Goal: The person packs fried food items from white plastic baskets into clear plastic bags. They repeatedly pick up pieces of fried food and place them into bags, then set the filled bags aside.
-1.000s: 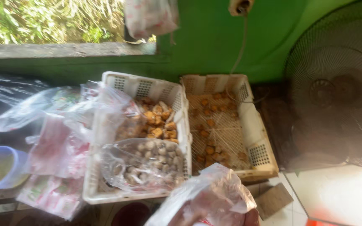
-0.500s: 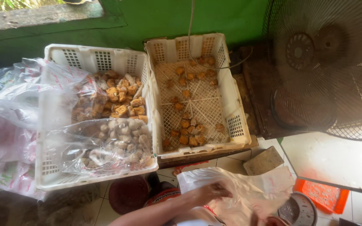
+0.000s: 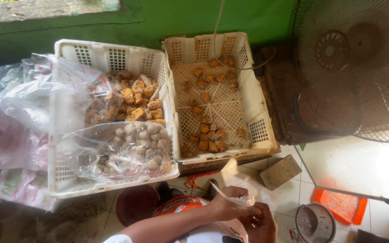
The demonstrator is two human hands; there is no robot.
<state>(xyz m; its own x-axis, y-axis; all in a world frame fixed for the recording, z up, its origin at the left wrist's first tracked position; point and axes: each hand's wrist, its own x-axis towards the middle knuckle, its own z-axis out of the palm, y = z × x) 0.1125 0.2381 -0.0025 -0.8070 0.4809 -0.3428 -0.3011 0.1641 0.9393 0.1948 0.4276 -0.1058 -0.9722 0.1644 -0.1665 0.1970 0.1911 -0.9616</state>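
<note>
Below the nearly emptied white slatted plastic crate (image 3: 219, 96), left hand (image 3: 228, 204) and right hand (image 3: 260, 222) grasp a thin clear plastic bag (image 3: 236, 182), nothing visible inside.

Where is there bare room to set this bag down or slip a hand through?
The right crate has bare mesh between its scattered fried pieces. Open floor tile lies between the wooden block, the fan and the orange tray. Crowded: the left crate, packed with filled bags, and loose plastic bags beside it.
</note>
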